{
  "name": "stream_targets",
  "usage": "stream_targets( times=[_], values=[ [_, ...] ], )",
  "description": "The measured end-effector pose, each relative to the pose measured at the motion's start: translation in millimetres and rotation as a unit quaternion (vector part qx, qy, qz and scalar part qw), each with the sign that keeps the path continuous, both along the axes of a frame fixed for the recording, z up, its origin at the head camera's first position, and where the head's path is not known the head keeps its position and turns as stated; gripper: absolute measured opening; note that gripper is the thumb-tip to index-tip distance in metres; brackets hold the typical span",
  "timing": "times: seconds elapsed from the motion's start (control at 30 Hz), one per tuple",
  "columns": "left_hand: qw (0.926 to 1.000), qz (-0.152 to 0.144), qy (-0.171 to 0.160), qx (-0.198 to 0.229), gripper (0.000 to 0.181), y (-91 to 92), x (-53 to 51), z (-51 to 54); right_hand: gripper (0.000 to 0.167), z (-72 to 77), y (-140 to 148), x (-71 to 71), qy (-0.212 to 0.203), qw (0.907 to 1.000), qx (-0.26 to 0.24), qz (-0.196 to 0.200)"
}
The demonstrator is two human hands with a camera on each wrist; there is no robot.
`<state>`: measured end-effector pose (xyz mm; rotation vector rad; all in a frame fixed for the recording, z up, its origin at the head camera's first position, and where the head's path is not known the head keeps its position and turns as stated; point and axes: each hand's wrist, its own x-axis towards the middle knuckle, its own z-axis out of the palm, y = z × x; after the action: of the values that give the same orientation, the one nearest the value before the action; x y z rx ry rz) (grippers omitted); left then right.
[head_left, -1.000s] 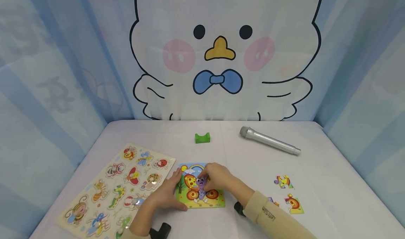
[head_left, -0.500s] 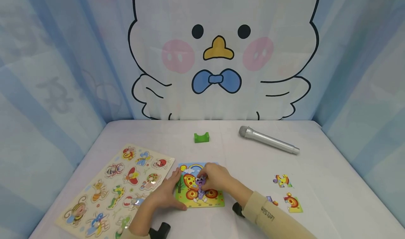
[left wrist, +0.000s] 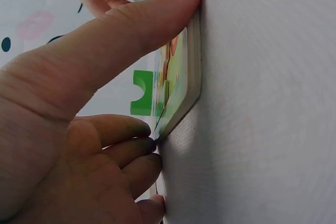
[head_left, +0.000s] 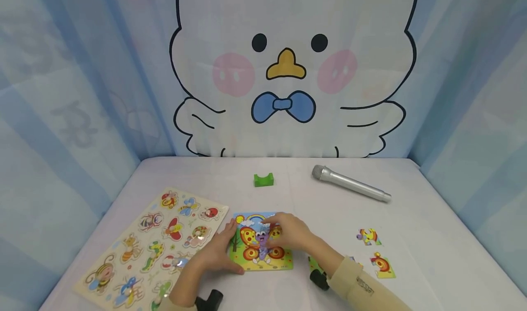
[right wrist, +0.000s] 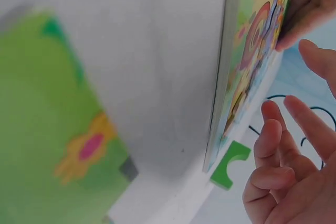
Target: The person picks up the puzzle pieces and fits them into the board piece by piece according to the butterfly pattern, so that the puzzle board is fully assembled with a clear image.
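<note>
Beige is covering both forearms, and between them we are seeing a small butterfly puzzle board point(head_left: 273, 265) lying flat on the white tabletop point(head_left: 288, 196), just right of a larger insect board point(head_left: 142, 247). The left hand point(head_left: 215, 252) is spreading along the puzzle board's left side, its thumb reaching out to the near left corner and its longer fingers stretching up the left edge; those fingers are touching rather than clenching. In the left wrist view we are seeing that thumb pressing on the board's rim. The right hand point(head_left: 293, 232) is hovering over the board's upper right part, thumb and fingers loosely bent and standing apart, in a released pose; we are not managing to tell whether any fingertip is touching the picture. It is hiding much of the right wing and the rainbow's end. The right sleeve point(head_left: 368, 290) is covering most of one loose piece point(head_left: 356, 261), while two other puzzle pieces, one yellow-winged point(head_left: 368, 236) and one orange-spiralled point(head_left: 383, 265), are lying in plain sight beyond it. A green flowered card point(head_left: 314, 264) is showing only partly beside the right wrist, and it is blurring and running off the frame in the right wrist view. The insect board's near end is leaving the head view.
</note>
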<state>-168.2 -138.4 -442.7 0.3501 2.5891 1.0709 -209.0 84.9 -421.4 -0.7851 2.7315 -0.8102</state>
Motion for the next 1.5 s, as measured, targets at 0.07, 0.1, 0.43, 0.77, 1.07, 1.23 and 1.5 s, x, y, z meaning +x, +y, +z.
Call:
stream_targets(
  times=[0.07, 0.1, 0.43, 0.77, 1.07, 1.23, 1.5],
  values=[
    [1.0, 0.0, 0.002, -0.002, 0.115, -0.3, -0.2, -0.7, 0.051, 0.6, 4.0, 1.3, 0.006, 1.0, -0.007, -0.002],
    [1.0, 0.0, 0.003, -0.003, 0.116, -0.5, -0.2, -1.0, 0.051, 1.2, 6.1, 1.9, 0.01, 0.9999, -0.009, -0.003],
    [1.0, 0.004, 0.003, -0.007, 0.116, -3.2, -2.0, -4.5, 0.052, 2.9, 43.6, 6.7, 0.034, 0.9985, -0.017, -0.039],
    [0.9999, 0.007, -0.001, -0.012, 0.114, -1.5, -4.8, -0.6, 0.051, 8.4, 90.1, 11.3, 0.048, 0.9954, -0.034, -0.075],
    [0.9996, -0.002, 0.004, -0.027, 0.114, 5.3, -7.7, 1.2, 0.05, 9.1, 133.3, 12.8, 0.063, 0.9936, -0.046, -0.082],
    [0.9997, -0.001, 0.002, -0.025, 0.115, 8.1, -8.3, 1.0, 0.05, 7.5, 157.8, 14.2, 0.057, 0.9931, -0.044, -0.093],
    [0.9996, 0.003, 0.001, -0.028, 0.115, 9.9, -8.5, 0.6, 0.053, 3.1, 185.0, 16.3, 0.052, 0.9908, -0.027, -0.122]
  ],
)
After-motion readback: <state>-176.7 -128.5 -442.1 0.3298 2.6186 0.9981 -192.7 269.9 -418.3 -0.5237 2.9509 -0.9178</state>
